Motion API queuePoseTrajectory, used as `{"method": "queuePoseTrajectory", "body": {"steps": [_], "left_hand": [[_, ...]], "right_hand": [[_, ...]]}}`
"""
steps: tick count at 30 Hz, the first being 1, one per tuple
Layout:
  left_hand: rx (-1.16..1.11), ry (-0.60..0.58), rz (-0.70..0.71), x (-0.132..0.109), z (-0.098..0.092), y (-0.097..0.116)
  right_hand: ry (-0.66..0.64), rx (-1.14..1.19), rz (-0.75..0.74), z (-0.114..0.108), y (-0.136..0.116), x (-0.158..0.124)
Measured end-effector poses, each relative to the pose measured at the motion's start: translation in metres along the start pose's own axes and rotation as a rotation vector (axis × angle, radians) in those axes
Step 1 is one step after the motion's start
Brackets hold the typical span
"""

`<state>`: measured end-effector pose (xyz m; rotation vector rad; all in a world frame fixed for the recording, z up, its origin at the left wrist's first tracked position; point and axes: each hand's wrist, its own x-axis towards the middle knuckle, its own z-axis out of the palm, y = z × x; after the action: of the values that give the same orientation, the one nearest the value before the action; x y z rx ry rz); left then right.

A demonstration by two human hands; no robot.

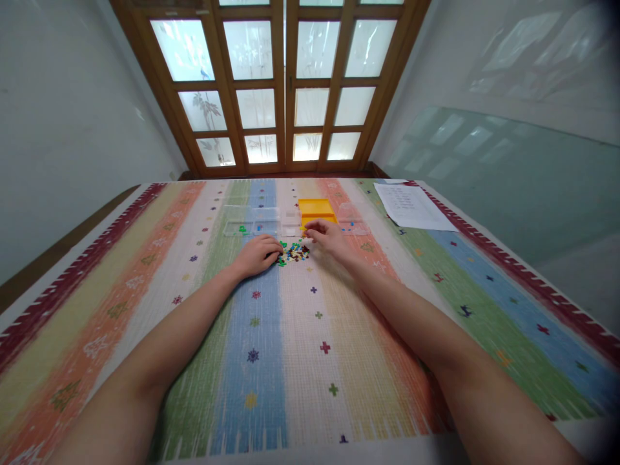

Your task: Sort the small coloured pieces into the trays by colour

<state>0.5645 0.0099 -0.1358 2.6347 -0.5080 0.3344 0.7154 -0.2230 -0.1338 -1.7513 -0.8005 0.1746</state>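
A loose pile of small coloured pieces (293, 252), in green, blue, dark brown, yellow and pale tones, lies on the striped tablecloth. My left hand (258, 254) rests at the pile's left edge, palm down, its fingers loosely curved and the thumb apart. Above the pile's far right side, my right hand (325, 236) pinches what looks like a small yellow piece at its fingertips, just in front of the yellow box. That yellow box (316, 206) has its lid raised. Clear open boxes stand beside it: one (233, 227) holds green pieces, another (266, 228) blue ones.
Right of the yellow box, a clear box (356, 227) holds a few blue pieces. A printed white sheet (411, 206) lies at the far right of the tablecloth (310, 361). Wooden doors with glass panes (285, 90) stand beyond the table, between pale walls.
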Motion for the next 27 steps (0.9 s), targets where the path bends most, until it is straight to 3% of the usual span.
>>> {"method": "queuePoseTrajectory", "body": {"steps": [5, 13, 22, 27], "left_hand": [[0.021, 0.037, -0.003, -0.001, 0.001, -0.004], [-0.003, 0.046, -0.009, -0.001, 0.002, -0.005], [0.052, 0.099, -0.032, -0.003, 0.002, -0.009], [0.069, 0.097, -0.050, -0.004, 0.001, -0.011]], "right_hand": [[-0.031, 0.168, 0.095, 0.006, -0.012, 0.007], [-0.086, 0.259, 0.265, 0.018, -0.006, 0.004], [-0.059, 0.228, 0.181, 0.018, 0.009, 0.005], [-0.053, 0.037, 0.088, 0.006, 0.015, 0.008]]}}
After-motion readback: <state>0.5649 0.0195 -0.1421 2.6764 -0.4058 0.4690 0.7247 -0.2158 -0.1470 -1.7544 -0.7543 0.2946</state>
